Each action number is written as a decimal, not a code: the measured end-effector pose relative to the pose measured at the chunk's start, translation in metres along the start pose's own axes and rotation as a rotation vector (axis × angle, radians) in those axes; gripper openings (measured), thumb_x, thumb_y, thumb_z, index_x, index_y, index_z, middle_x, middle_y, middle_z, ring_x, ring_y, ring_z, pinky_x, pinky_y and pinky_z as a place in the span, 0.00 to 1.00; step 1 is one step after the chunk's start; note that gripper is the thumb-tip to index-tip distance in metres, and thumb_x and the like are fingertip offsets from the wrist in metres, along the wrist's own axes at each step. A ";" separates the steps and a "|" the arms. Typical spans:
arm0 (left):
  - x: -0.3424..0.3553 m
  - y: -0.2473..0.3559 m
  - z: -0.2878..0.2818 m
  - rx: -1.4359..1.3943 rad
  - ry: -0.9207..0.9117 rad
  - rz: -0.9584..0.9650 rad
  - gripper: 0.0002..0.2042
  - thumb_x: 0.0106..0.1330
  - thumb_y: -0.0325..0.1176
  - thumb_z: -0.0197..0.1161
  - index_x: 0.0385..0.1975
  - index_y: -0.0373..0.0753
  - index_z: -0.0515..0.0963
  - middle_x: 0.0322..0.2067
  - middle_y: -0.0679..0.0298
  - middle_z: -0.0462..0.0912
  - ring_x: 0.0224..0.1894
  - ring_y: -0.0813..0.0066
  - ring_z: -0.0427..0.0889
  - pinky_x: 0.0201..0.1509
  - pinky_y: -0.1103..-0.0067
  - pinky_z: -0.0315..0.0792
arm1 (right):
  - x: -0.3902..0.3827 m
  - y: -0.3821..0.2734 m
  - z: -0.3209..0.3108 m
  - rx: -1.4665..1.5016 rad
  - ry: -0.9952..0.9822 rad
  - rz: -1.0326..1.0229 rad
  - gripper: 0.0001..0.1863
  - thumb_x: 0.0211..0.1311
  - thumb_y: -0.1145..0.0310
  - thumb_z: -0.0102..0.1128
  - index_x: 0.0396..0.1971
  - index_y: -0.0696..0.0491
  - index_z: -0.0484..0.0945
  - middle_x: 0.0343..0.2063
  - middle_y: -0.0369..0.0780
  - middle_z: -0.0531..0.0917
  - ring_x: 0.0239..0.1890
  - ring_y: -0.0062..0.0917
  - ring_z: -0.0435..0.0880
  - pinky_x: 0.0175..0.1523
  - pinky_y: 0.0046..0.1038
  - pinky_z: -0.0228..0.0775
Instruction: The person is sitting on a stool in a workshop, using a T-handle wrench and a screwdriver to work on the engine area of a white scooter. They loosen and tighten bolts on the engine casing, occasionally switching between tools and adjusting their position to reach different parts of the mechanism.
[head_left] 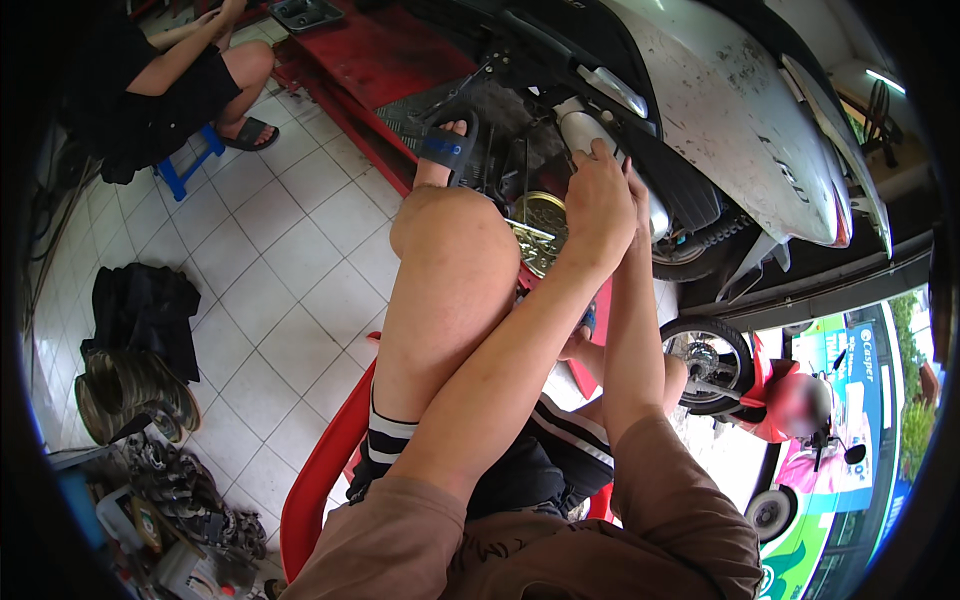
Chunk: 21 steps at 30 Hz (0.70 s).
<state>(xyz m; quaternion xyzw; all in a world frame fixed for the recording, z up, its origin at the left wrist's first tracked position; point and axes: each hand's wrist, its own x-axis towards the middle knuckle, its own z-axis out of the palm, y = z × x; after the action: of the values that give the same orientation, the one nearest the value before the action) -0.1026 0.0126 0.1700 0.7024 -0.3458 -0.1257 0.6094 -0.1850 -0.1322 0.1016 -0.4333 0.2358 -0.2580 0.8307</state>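
My left hand (600, 205) is up against the silver exhaust muffler (583, 127) of a raised motor scooter (720, 100). Its fingers are bent together, and whatever lies in them is hidden. My right hand (640, 203) is close behind the left one, mostly covered by it; its fingers hardly show. Just below the muffler, beside my left wrist, is a round gold-coloured metal piece (541, 212) with shiny bits in or on it. The scooter's rear tyre (690, 200) is to the right of my hands.
A red lift platform (370, 60) runs under the scooter, with my sandalled foot (445, 150) on it. I sit on a red chair (315, 480). Another person (190, 80) sits at far left on a blue stool (190, 165). Old parts (190, 490) pile up lower left; a red motorbike (760, 395) stands right.
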 end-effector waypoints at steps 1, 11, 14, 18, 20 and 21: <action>0.001 0.000 -0.001 0.009 -0.033 -0.011 0.14 0.66 0.32 0.54 0.42 0.28 0.64 0.39 0.43 0.74 0.36 0.51 0.83 0.37 0.72 0.80 | 0.001 -0.001 0.001 0.001 -0.003 0.003 0.11 0.61 0.70 0.52 0.41 0.58 0.76 0.33 0.38 0.81 0.36 0.23 0.79 0.44 0.25 0.71; -0.004 0.000 -0.008 0.142 -0.190 -0.027 0.14 0.57 0.29 0.61 0.39 0.29 0.68 0.35 0.46 0.79 0.39 0.53 0.83 0.40 0.71 0.79 | -0.001 -0.002 -0.004 -0.019 0.013 -0.003 0.11 0.60 0.70 0.52 0.39 0.58 0.76 0.32 0.38 0.81 0.36 0.23 0.79 0.44 0.25 0.71; -0.011 0.007 -0.021 0.170 -0.298 -0.056 0.14 0.55 0.27 0.61 0.39 0.28 0.69 0.38 0.44 0.79 0.42 0.53 0.83 0.43 0.70 0.79 | -0.004 -0.001 0.005 -0.013 0.032 -0.006 0.10 0.60 0.70 0.52 0.39 0.58 0.76 0.32 0.38 0.81 0.36 0.23 0.79 0.44 0.25 0.71; -0.007 -0.019 0.016 0.320 -0.278 -0.026 0.16 0.55 0.28 0.61 0.41 0.27 0.70 0.40 0.46 0.79 0.43 0.55 0.82 0.44 0.71 0.78 | -0.003 -0.001 0.000 -0.026 -0.002 0.016 0.11 0.58 0.70 0.52 0.39 0.58 0.76 0.35 0.40 0.81 0.39 0.28 0.79 0.50 0.28 0.69; -0.013 -0.003 0.003 0.250 -0.331 -0.056 0.16 0.55 0.28 0.61 0.41 0.27 0.70 0.40 0.47 0.79 0.44 0.55 0.82 0.45 0.71 0.78 | -0.009 -0.003 -0.011 -0.022 -0.007 0.009 0.11 0.59 0.70 0.52 0.39 0.58 0.76 0.36 0.40 0.81 0.40 0.28 0.79 0.50 0.28 0.69; -0.012 0.004 -0.011 0.189 -0.344 -0.091 0.17 0.55 0.28 0.61 0.42 0.27 0.69 0.40 0.47 0.79 0.44 0.55 0.82 0.45 0.70 0.78 | -0.003 0.001 -0.005 -0.020 -0.036 0.018 0.11 0.59 0.70 0.52 0.39 0.58 0.76 0.37 0.40 0.81 0.41 0.28 0.79 0.50 0.28 0.69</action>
<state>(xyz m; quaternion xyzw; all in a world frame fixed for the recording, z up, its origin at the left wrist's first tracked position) -0.1060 0.0290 0.1732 0.7394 -0.4230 -0.2384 0.4664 -0.1905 -0.1332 0.0985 -0.4442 0.2274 -0.2405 0.8326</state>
